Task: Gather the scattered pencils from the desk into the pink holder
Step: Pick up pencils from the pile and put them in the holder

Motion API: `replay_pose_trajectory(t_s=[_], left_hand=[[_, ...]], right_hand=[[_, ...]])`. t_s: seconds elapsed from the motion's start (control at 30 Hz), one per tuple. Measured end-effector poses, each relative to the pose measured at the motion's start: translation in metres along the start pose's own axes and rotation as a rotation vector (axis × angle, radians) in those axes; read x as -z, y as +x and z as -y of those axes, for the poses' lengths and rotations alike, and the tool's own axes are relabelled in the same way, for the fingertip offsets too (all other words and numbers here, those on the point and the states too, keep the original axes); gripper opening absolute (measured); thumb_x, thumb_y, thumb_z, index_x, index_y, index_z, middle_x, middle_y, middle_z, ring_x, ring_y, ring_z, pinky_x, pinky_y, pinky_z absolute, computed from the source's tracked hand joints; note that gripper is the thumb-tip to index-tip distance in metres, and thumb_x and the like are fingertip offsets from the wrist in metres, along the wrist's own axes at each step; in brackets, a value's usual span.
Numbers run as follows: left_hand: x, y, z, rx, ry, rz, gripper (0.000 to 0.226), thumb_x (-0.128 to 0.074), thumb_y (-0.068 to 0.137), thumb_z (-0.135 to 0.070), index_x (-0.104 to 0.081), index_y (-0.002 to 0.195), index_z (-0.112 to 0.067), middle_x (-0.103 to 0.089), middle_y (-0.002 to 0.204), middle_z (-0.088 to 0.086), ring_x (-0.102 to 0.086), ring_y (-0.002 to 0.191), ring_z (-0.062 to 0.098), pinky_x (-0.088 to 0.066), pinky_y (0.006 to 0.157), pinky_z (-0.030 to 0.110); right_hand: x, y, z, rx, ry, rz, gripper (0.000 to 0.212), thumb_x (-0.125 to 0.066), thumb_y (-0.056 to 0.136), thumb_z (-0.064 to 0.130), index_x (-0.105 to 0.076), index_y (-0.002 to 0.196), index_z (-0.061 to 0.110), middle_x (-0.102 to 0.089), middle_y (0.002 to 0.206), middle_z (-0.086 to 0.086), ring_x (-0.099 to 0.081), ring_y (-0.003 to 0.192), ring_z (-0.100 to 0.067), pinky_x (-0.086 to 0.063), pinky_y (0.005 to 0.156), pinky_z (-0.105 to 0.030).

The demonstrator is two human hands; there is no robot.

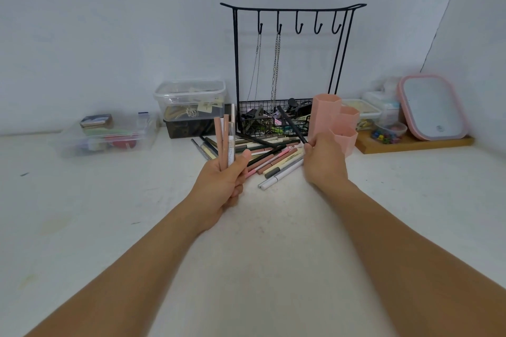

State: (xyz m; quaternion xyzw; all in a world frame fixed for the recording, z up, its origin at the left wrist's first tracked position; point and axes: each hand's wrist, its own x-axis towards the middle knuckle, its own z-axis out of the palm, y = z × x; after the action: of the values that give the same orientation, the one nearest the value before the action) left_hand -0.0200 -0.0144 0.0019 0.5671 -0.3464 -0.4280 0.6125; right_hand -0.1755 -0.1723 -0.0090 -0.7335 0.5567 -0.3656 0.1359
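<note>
The right hand (323, 161) pinches a black pencil (291, 124) slanting up-left toward frame centre, just in front of the pink holder (332, 117), which stands right of centre, partly hidden behind that hand. The left hand (223, 180) grips three upright pencils (225, 139), farther from the holder. The loose pile (262, 153) lies between the hands; its count is unclear.

right hand (324, 163) hides holder (335, 120) base | basket (269, 117) contents perhaps clips
</note>
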Motion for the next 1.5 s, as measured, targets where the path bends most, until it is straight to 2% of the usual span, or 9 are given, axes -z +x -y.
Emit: replay_pose_trajectory(t_s=[0.33, 0.47, 0.6, 0.77, 0.9, 0.97, 1.13, 1.3, 1.5], left_hand=[[-0.002, -0.003, -0.002, -0.107, -0.109, -0.036, 0.027, -0.069, 0.091, -0.038, -0.059, 0.095, -0.013, -0.041, 0.046, -0.01, -0.032, 0.039, 0.006, -0.023, 0.036, 0.019], [-0.003, -0.005, -0.004, -0.13, -0.148, -0.087, 0.023, -0.074, 0.09, -0.03, -0.061, 0.085, -0.011, -0.053, 0.048, -0.004, -0.041, 0.035, 0.005, -0.027, 0.034, 0.017], [0.009, 0.003, -0.008, -0.166, -0.066, -0.307, 0.026, -0.071, 0.093, -0.021, -0.058, 0.073, -0.012, -0.047, 0.049, -0.003, -0.036, 0.039, 0.008, -0.026, 0.037, 0.021], [0.038, 0.011, -0.013, -0.085, 0.006, -0.576, 0.015, -0.066, 0.095, -0.028, -0.061, 0.087, -0.015, -0.047, 0.068, 0.001, -0.039, 0.057, 0.014, -0.033, 0.05, 0.027], [0.041, 0.014, -0.008, -0.06, 0.088, -0.55, 0.019, -0.067, 0.092, -0.028, -0.067, 0.085, -0.011, -0.058, 0.076, 0.004, -0.043, 0.059, 0.016, -0.037, 0.055, 0.031], [0.041, 0.015, -0.006, -0.068, 0.121, -0.53, 0.02, -0.067, 0.092, -0.027, -0.067, 0.082, -0.01, -0.06, 0.075, 0.005, -0.042, 0.056, 0.016, -0.038, 0.057, 0.032], [0.045, 0.018, -0.007, -0.053, 0.082, -0.579, 0.014, -0.066, 0.095, -0.027, -0.064, 0.105, -0.017, -0.052, 0.075, 0.004, -0.04, 0.055, 0.014, -0.035, 0.048, 0.027], [0.078, 0.02, -0.008, -0.088, 0.11, -0.787, 0.023, -0.065, 0.091, -0.027, -0.066, 0.112, -0.018, -0.067, 0.091, 0.005, -0.066, 0.073, 0.022, -0.054, 0.067, 0.035], [0.087, 0.022, -0.005, -0.028, 0.252, -0.722, 0.018, -0.062, 0.088, -0.022, -0.068, 0.101, -0.011, -0.062, 0.077, 0.007, -0.05, 0.056, 0.021, -0.041, 0.056, 0.03]], right_hand=[[0.019, -0.067, 0.075, 0.215, 0.765, 0.541, 0.009, -0.061, 0.098, 0.013, -0.067, 0.091, 0.012, -0.064, 0.062, 0.003, -0.054, 0.049, -0.001, -0.04, 0.046, -0.009], [0.014, -0.076, 0.078, 0.314, 0.747, 0.64, 0.021, -0.069, 0.088, -0.003, -0.073, 0.092, 0.017, -0.06, 0.064, -0.011, -0.049, 0.05, -0.004, -0.041, 0.05, -0.01], [0.015, -0.073, 0.074, 0.202, 0.804, 0.618, 0.01, -0.074, 0.086, 0.0, -0.073, 0.096, -0.003, -0.073, 0.079, -0.017, -0.064, 0.056, -0.004, -0.044, 0.05, -0.01], [0.007, -0.055, 0.049, 0.212, 0.442, 0.27, 0.016, -0.069, 0.081, 0.006, -0.074, 0.089, 0.019, -0.068, 0.075, 0.003, -0.069, 0.073, -0.006, -0.054, 0.063, -0.025], [0.007, -0.049, 0.042, 0.184, 0.384, 0.313, 0.027, -0.059, 0.077, -0.005, -0.071, 0.091, 0.015, -0.062, 0.077, -0.003, -0.068, 0.066, 0.0, -0.045, 0.052, -0.015], [0.007, -0.047, 0.041, 0.205, 0.354, 0.316, 0.027, -0.057, 0.077, -0.004, -0.07, 0.088, 0.017, -0.062, 0.078, -0.002, -0.063, 0.064, -0.004, -0.051, 0.056, -0.024], [0.011, -0.038, 0.033, 0.267, 0.231, 0.402, 0.024, -0.061, 0.074, -0.003, -0.07, 0.081, 0.019, -0.061, 0.07, 0.006, -0.045, 0.057, -0.002, -0.035, 0.05, -0.014], [0.017, -0.036, 0.028, 0.331, 0.197, 0.473, 0.024, -0.063, 0.071, -0.006, -0.075, 0.079, 0.014, -0.053, 0.064, 0.009, -0.049, 0.053, 0.007, -0.035, 0.047, -0.009], [0.021, -0.035, 0.028, 0.385, 0.136, 0.534, 0.026, -0.065, 0.07, -0.002, -0.078, 0.08, 0.018, -0.057, 0.071, 0.014, -0.05, 0.063, 0.011, -0.037, 0.052, -0.007]])
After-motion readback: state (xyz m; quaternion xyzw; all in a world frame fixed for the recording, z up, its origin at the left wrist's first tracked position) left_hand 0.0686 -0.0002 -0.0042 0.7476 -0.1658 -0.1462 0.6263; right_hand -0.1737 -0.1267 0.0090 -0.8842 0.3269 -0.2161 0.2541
